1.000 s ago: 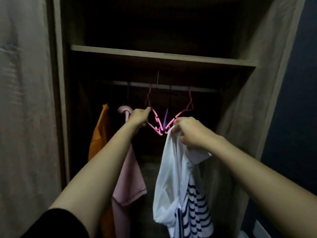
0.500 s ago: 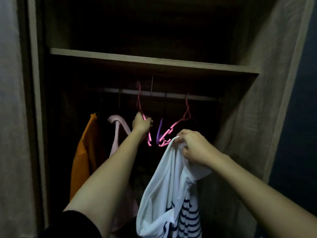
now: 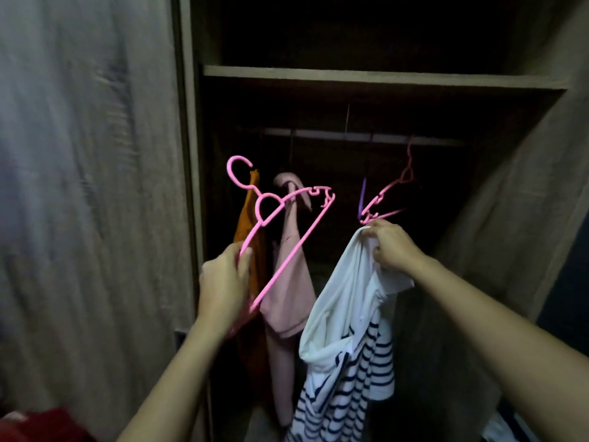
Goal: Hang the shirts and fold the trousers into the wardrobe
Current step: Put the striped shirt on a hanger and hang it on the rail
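Observation:
My left hand (image 3: 224, 282) grips a pink plastic hanger (image 3: 288, 224) by one arm, tilted, its hook up at the left in front of the wardrobe's left edge, off the rail (image 3: 360, 137). My right hand (image 3: 390, 245) holds a white shirt with navy stripes (image 3: 347, 339) by its collar, just under an empty pink hanger (image 3: 393, 189) still on the rail. An orange garment (image 3: 247, 224) and a pale pink shirt (image 3: 291, 275) hang at the left of the rail.
A purple hanger (image 3: 362, 194) hangs beside the empty pink one. A wooden shelf (image 3: 382, 79) runs above the rail. The wardrobe door (image 3: 95, 202) stands at the left and the side wall (image 3: 522, 202) at the right. Something red (image 3: 47, 425) lies bottom left.
My left hand has lifted one pink hanger off the rail and pulled it down and left, out toward me. My right hand stays under the other hanger with the striped shirt.

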The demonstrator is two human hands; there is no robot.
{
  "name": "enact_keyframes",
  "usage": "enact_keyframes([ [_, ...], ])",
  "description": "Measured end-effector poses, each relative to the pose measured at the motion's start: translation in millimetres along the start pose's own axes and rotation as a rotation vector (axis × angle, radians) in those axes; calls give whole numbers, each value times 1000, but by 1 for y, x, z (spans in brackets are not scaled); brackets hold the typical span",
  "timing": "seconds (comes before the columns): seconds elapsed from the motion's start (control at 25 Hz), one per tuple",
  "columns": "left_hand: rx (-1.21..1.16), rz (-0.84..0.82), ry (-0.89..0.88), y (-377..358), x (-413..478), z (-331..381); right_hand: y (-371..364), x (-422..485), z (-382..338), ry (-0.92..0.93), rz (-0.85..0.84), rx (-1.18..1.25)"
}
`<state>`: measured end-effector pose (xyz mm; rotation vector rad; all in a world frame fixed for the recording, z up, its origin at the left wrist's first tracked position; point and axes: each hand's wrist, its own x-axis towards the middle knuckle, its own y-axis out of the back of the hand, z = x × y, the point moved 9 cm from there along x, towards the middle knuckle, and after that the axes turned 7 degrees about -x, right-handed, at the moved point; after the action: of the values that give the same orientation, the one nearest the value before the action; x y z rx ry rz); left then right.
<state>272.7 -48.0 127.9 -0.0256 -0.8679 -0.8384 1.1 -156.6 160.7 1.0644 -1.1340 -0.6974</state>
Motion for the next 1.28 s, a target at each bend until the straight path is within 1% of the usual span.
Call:
enact_keyframes([
  [0.2, -29, -103, -81, 93, -35, -31, -14, -12, -12, -83, -132, -25],
  [0.32, -65, -179, -117, 120, -51, -41, -13, -21, -24, -56, -196, -42],
  [0.4, -61, -196, -196, 122, -58, -31, -6, -26, -42, 3, -207, -56],
  [0.48, -61, -186, -286, 116, -65, -20, 6, -32, -75, 112, -183, -87],
  [0.6, -117, -228, -297, 80, -73, -12, 26, -46, -125, 261, -129, -102],
  [0.64, -112, -215, -316, 71, -76, -5, 31, -50, -137, 296, -111, -99],
  [0.76, -170, -108, -348, 62, -79, 10, 59, -62, -145, 373, 11, -39],
  [0.8, -212, -67, -347, 64, -79, 14, 71, -67, -141, 408, 89, -18],
  [0.88, -281, 39, -334, 75, -77, 18, 95, -75, -129, 459, 316, -115],
  [0.92, -304, 76, -338, 78, -72, 20, 106, -77, -122, 452, 421, -183],
  [1.0, -260, 165, -353, 88, -61, 27, 120, -73, -111, 390, 503, -246],
  [1.08, -154, 363, -310, 99, -67, 25, 128, -73, -109, 357, 575, -262],
  [1.12, -138, 439, -290, 99, -80, 24, 130, -75, -107, 343, 612, -232],
  [1.16, -143, 430, -268, 88, -96, 24, 133, -77, -101, 323, 639, -179],
  [1.2, -131, 298, -229, 65, -111, 24, 136, -78, -95, 298, 648, -121],
  [1.24, -85, 48, -150, 27, -124, 15, 138, -81, -89, 276, 656, -73],
  [1.28, -28, -245, -41, -15, -137, -1, 141, -83, -85, 261, 668, -48],
])
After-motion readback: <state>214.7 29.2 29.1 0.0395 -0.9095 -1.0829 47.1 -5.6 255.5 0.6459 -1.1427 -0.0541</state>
